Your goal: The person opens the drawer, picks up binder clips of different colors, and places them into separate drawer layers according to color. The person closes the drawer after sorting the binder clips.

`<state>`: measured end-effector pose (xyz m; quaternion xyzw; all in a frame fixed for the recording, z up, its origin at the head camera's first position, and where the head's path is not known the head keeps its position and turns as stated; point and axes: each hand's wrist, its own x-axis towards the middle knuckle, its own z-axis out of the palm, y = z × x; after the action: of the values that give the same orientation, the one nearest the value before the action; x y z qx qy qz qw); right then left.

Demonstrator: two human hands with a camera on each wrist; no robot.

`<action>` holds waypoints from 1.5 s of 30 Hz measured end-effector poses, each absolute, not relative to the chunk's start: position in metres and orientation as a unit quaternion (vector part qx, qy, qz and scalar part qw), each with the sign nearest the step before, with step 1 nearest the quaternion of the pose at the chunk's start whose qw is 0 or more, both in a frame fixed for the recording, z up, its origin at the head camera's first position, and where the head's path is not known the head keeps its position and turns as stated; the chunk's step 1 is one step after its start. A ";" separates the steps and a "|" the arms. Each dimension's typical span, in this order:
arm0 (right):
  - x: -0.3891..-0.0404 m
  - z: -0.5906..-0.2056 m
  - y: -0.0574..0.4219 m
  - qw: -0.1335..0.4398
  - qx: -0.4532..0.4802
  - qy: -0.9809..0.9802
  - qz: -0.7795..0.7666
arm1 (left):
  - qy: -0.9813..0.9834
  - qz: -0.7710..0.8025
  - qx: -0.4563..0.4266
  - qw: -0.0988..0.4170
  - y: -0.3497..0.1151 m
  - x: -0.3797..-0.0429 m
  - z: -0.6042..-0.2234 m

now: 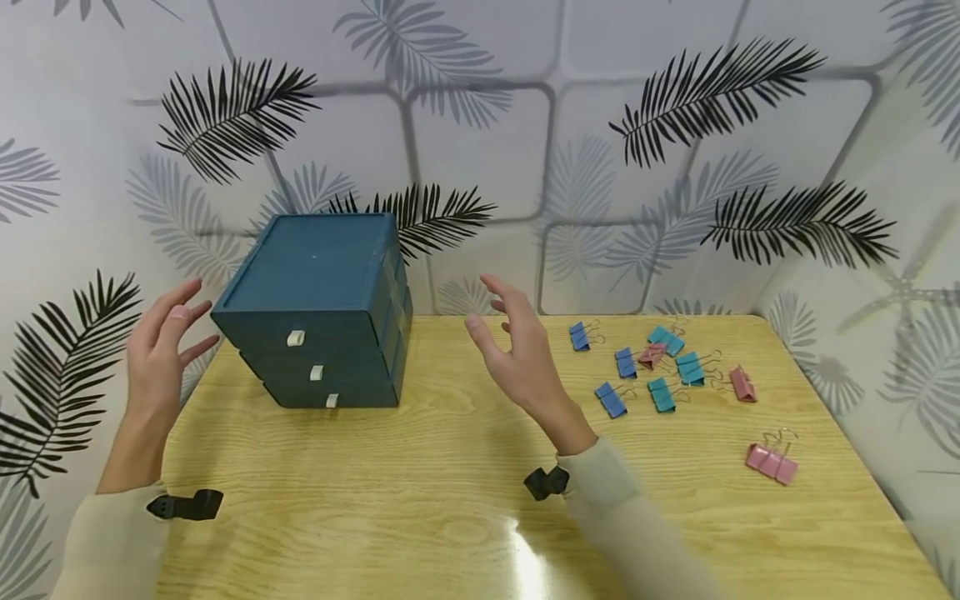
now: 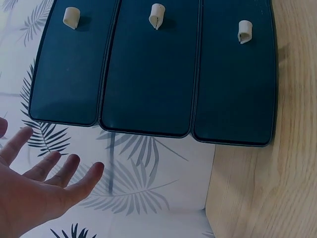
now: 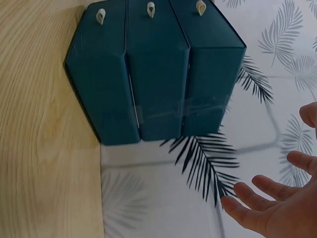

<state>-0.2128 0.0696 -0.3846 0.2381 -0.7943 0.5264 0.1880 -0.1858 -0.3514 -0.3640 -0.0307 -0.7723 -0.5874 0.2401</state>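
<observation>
A dark blue three-drawer box (image 1: 315,267) stands at the back left of the wooden table, its drawers closed, each with a small white pull tab (image 1: 296,338). My left hand (image 1: 156,358) hovers in the air left of the box, fingers spread and loosely bent, touching nothing. To the right of the box my right hand (image 1: 521,354) is raised too, thumb and fingers apart, holding nothing. In the left wrist view the left hand (image 2: 44,188) is apart from the drawer fronts (image 2: 148,74). The right wrist view shows the right hand (image 3: 277,203) clear of the box's side (image 3: 158,94).
Several binder clips lie on the right of the table: blue ones (image 1: 611,400), teal ones (image 1: 662,395) and pink ones (image 1: 772,463). A wall with leaf-patterned covering (image 1: 480,150) rises behind the table's back edge. Both wrists wear black straps (image 1: 187,505).
</observation>
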 end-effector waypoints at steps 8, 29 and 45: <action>-0.223 -0.382 0.028 0.160 0.227 -0.775 0.567 | -0.742 -0.633 -0.050 0.216 -0.355 -0.199 -0.365; -0.241 -0.379 -0.049 0.122 0.256 -0.747 0.601 | -0.718 -0.688 -0.073 0.078 -0.347 -0.220 -0.366; -0.241 -0.382 -0.062 0.090 0.215 -0.766 0.599 | -0.699 -0.709 -0.082 0.039 -0.347 -0.228 -0.374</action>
<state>-0.2413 -0.0622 -0.3822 0.2146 -0.7658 0.5994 0.0904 -0.2281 -0.3467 -0.3737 -0.0816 -0.6993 -0.7091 0.0391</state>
